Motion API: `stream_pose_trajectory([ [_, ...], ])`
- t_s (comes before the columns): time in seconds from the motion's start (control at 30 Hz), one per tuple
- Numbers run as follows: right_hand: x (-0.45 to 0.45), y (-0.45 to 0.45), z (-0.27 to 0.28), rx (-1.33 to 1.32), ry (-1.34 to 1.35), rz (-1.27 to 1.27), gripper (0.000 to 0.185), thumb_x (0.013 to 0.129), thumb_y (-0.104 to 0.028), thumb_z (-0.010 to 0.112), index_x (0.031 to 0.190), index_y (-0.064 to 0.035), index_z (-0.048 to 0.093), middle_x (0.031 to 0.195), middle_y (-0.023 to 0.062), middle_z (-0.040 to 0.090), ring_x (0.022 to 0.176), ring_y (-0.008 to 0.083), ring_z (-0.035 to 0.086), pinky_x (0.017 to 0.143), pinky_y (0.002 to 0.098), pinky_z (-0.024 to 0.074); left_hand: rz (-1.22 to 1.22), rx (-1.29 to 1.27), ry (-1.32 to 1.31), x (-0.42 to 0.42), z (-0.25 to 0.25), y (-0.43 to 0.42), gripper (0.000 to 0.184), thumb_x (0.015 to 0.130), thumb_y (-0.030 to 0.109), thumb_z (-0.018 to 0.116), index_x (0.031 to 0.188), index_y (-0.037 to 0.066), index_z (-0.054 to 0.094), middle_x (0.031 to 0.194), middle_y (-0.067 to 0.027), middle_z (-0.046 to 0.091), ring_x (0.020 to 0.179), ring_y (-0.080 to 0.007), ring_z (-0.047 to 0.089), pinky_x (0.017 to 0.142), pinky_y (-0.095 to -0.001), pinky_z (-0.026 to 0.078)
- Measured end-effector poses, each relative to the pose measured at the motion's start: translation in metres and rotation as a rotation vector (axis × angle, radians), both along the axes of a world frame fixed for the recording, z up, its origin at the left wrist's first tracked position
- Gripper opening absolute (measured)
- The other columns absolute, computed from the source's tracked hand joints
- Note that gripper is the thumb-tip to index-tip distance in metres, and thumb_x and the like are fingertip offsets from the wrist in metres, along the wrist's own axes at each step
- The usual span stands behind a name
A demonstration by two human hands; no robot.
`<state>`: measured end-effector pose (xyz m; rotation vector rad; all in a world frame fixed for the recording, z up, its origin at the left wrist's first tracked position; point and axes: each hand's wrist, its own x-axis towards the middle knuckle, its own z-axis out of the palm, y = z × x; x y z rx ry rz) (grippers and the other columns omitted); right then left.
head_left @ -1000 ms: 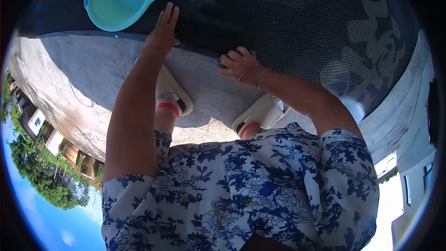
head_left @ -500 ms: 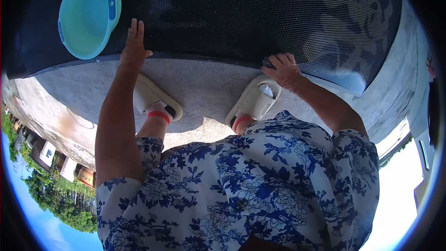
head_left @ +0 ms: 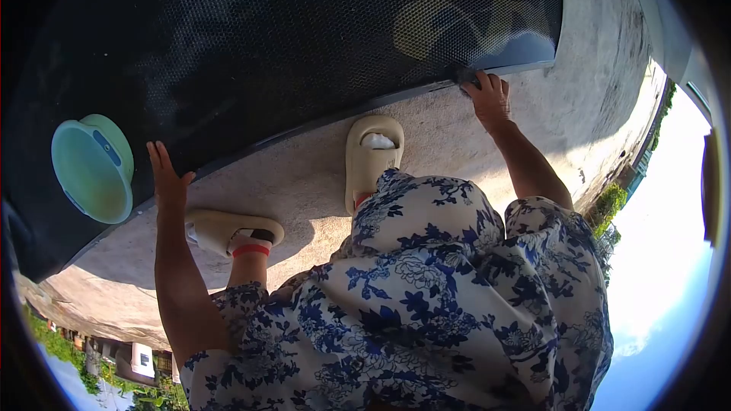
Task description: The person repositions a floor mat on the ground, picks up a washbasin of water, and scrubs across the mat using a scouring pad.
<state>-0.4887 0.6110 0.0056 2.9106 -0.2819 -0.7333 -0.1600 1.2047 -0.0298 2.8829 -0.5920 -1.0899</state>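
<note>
A black mat (head_left: 251,38) with a honeycomb-like texture and a pale pattern on its right part lies before me. My left hand (head_left: 167,175) rests at its near edge, fingers stretched out and thumb apart, holding nothing. Just left of it, a light green basin (head_left: 90,175) with a blue-grey handle patch stands on the mat. At the right part of the near edge, my right hand (head_left: 489,99) is closed on a small dark scouring pad (head_left: 467,78), pressed against the mat's border. Its fingers partly hide the pad, so its exact make is hard to see.
Pale concrete ground (head_left: 304,160) runs along the mat's near side. My feet stand there in beige slippers (head_left: 375,154), between my two hands. A wall (head_left: 670,15) rises at the far right. Greenery and small structures show at the lower left.
My right hand has shifted right along the mat's edge with the pad, towards the corner. The view has turned, so the basin and my left hand appear lower and further left.
</note>
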Motion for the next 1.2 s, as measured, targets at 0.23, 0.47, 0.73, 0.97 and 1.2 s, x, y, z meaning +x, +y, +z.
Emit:
stream_pose_trajectory([
  [0.23, 0.01, 0.021, -0.043, -0.047, -0.459, -1.271, 0.037, 0.084, -0.019, 0.066, 0.118, -0.019, 0.052, 0.116, 0.0148, 0.048, 0.109, 0.0371, 0.049, 0.091, 0.0454, 0.0414, -0.049, 0.038, 0.031, 0.004, -0.002, 0.001, 0.11, 0.069, 0.015, 0.082, 0.148, -0.002, 0.007, 0.155, -0.024, -0.001, 0.143, -0.0388, 0.014, 0.117, -0.0387, 0.023],
  [0.47, 0.058, 0.142, -0.034, 0.274, -0.387, -0.421, 0.043, 0.073, -0.01, 0.067, 0.113, -0.0224, 0.059, 0.117, 0.0139, 0.048, 0.106, 0.0346, 0.048, 0.091, 0.0486, 0.0389, -0.017, 0.126, 0.076, 0.006, 0.01, -0.014, 0.11, 0.071, 0.015, 0.081, 0.148, -0.003, 0.005, 0.155, -0.0233, -0.002, 0.143, -0.0364, 0.015, 0.116, -0.0389, 0.025],
  [0.73, 0.047, -0.037, -0.039, -0.197, -0.516, -1.245, 0.044, 0.083, -0.017, 0.066, 0.124, -0.0165, 0.048, 0.123, 0.0141, 0.05, 0.114, 0.0352, 0.05, 0.096, 0.045, 0.0404, -0.016, 0.237, 0.127, 0.012, 0.01, -0.023, 0.111, 0.072, 0.024, 0.08, 0.148, -0.005, 0.005, 0.155, -0.0241, -0.002, 0.144, -0.0353, 0.015, 0.117, -0.0375, 0.021],
  [0.97, 0.078, -0.048, -0.05, -0.262, -0.661, -1.413, 0.041, 0.082, -0.021, 0.065, 0.12, -0.0156, 0.052, 0.118, 0.0135, 0.053, 0.109, 0.0357, 0.051, 0.092, 0.0445, 0.0417, 0.132, 0.15, 0.004, 0.034, 0.002, -0.057, 0.103, 0.081, 0.044, 0.069, 0.148, -0.005, 0.007, 0.155, -0.0263, 0.002, 0.144, -0.0379, 0.01, 0.118, -0.0444, 0.015],
  [1.2, 0.069, 0.057, -0.034, 0.39, -0.619, -0.574, 0.057, 0.068, -0.009, 0.076, 0.117, -0.0232, 0.051, 0.113, 0.0111, 0.05, 0.104, 0.0299, 0.05, 0.089, 0.0426, 0.04, 0.086, -0.057, -0.118, 0.024, -0.003, -0.266, 0.118, 0.072, 0.047, 0.079, 0.151, 0.011, -0.001, 0.154, -0.025, -0.009, 0.14, -0.052, 0.0, 0.112, -0.0615, 0.021],
])
